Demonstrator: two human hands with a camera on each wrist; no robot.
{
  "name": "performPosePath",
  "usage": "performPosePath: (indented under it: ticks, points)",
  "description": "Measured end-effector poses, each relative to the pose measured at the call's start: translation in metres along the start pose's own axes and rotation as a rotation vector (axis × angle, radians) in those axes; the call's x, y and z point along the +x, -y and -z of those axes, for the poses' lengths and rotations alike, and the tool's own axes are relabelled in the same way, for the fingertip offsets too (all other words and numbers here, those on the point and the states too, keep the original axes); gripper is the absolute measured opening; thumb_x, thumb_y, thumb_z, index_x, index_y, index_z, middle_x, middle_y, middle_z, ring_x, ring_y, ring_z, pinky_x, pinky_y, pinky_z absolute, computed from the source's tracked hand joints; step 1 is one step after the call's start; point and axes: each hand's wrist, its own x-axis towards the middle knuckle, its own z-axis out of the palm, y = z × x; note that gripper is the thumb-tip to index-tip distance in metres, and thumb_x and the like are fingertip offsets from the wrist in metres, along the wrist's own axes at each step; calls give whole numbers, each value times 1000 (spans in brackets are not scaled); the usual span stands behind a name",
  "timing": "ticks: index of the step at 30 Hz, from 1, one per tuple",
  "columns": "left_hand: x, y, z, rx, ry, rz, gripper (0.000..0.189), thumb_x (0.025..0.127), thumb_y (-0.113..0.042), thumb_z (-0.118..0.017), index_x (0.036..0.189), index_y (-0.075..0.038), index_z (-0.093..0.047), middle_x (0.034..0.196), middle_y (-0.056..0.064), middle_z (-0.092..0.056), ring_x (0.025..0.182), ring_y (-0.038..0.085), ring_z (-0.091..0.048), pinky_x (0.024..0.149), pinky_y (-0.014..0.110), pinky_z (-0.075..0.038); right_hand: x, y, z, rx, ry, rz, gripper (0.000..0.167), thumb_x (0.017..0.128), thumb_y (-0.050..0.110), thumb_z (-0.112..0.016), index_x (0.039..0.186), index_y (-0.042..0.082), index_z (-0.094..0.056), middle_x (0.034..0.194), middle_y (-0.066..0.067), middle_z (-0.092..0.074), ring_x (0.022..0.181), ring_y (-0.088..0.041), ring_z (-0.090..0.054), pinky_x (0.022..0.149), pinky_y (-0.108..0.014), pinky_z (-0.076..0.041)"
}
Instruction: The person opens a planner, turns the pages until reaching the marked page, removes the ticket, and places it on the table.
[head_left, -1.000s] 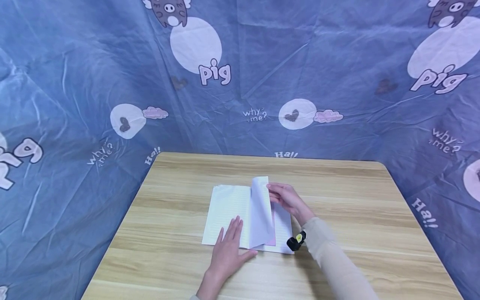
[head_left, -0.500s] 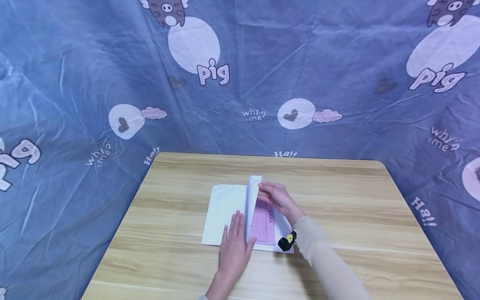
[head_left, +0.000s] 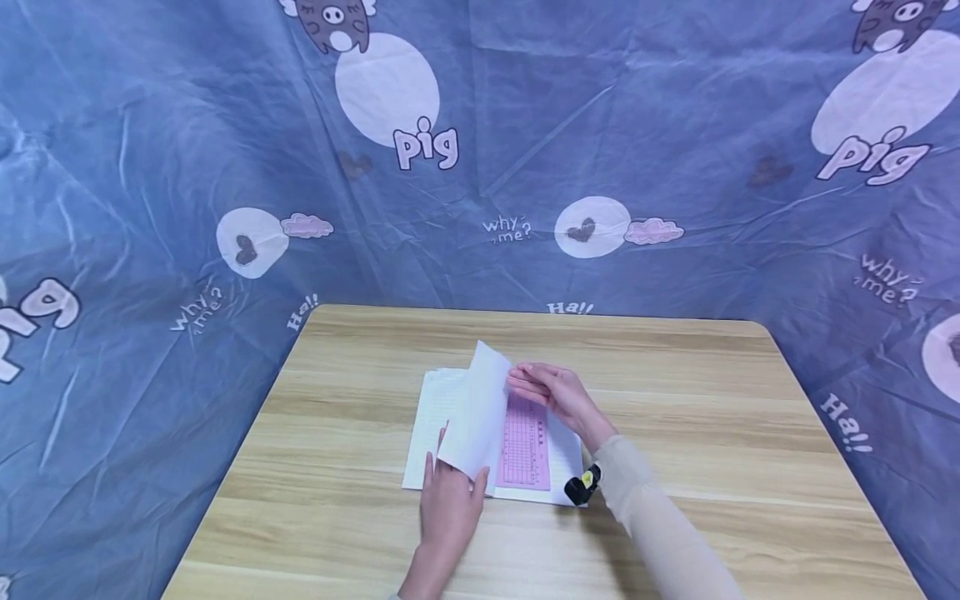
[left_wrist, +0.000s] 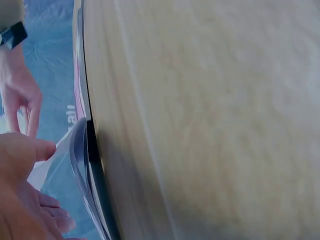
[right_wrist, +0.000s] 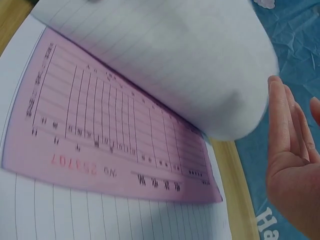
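A lined notebook [head_left: 431,417] lies spread on the table, with one white page [head_left: 480,408] standing up and bending over to the left. On its right-hand side rests a pink printed form [head_left: 525,442] with a grid and a red number, plain in the right wrist view. My right hand [head_left: 551,392] has its fingers straight and together at the page's right edge; in the right wrist view the fingertips meet or nearly meet the paper. My left hand [head_left: 450,504] lies at the notebook's lower left, fingers spread and partly covered by the page. Its thumb is apart from the fingers.
The wooden table [head_left: 675,400] reaches out around the notebook on all sides. A blue patterned cloth [head_left: 525,125] hangs behind and beside it. A black device with a yellow mark [head_left: 582,485] sits at the right wrist.
The page has swung leftward across the fold, uncovering the pink form. My right hand has gone from pinching the page to straight fingers beside it. My left hand shifted slightly down and left.
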Motion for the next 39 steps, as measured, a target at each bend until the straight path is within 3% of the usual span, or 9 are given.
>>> performPosePath:
  ticks: [7, 13, 17, 20, 24, 28, 31, 34, 39]
  points:
    - [4, 12, 9, -94, -85, 77, 75, 88, -31, -73, 144, 7, -41, 157, 16, -31, 143, 33, -29, 114, 55, -25, -4, 0, 12, 1, -11, -1, 51, 101, 6, -52, 139, -22, -32, 110, -21, -70, 98, -27, -71, 90, -34, -54]
    - [9, 17, 14, -105, -164, 124, 91, 86, -31, -74, 154, 2, -22, 156, 19, -30, 139, 38, -35, 114, 53, -27, -7, 0, 21, -46, -40, -19, 48, 101, 7, -52, 139, -19, -36, 113, -21, -68, 97, -25, -71, 90, -35, -54]
    - [11, 17, 16, -83, -186, 99, 96, 85, -29, -76, 155, -1, -18, 158, 18, -26, 140, 38, -33, 114, 54, -27, -10, 0, 26, -59, -54, -25, 50, 101, 6, -53, 140, -20, -33, 113, -22, -68, 98, -27, -71, 91, -35, -53]
    - [11, 17, 18, -39, -144, 43, 90, 85, -26, -75, 155, -4, -22, 161, 13, -22, 144, 33, -26, 115, 56, -24, -12, 0, 31, -76, -61, -23, 49, 101, 5, -53, 138, -20, -34, 109, -21, -70, 97, -27, -71, 90, -35, -53]
    - [12, 15, 17, 0, -15, -75, 72, 89, -22, -71, 151, -10, -37, 161, 8, -23, 147, 29, -19, 116, 57, -19, -11, -1, 39, -137, -79, -19, 47, 99, 4, -55, 136, -20, -38, 108, -20, -70, 95, -25, -71, 89, -33, -54]
    - [10, 12, 13, 16, 88, -214, 56, 92, -24, -67, 144, -13, -50, 158, 8, -30, 146, 30, -24, 114, 60, -21, -12, -2, 45, -216, -109, -23, 44, 98, 5, -57, 133, -19, -43, 109, -21, -70, 95, -24, -72, 90, -33, -54]
    - [7, 10, 9, 32, 128, -296, 49, 93, -27, -65, 140, -15, -55, 156, 8, -34, 144, 32, -29, 113, 62, -22, -14, -1, 48, -272, -133, -23, 44, 98, 5, -58, 132, -19, -45, 111, -24, -68, 94, -24, -72, 91, -34, -53]
    - [5, 10, 7, 40, 164, -321, 47, 94, -30, -64, 139, -17, -56, 156, 7, -35, 143, 31, -30, 113, 62, -21, -15, 0, 50, -319, -162, -25, 44, 97, 5, -60, 132, -18, -46, 111, -24, -68, 92, -22, -72, 89, -33, -55]
    - [4, 11, 5, 52, 211, -293, 50, 94, -30, -64, 141, -16, -54, 156, 7, -35, 144, 30, -29, 115, 61, -19, -14, 1, 54, -353, -199, -19, 41, 97, 2, -59, 129, -19, -48, 109, -25, -68, 88, -20, -72, 84, -29, -57]
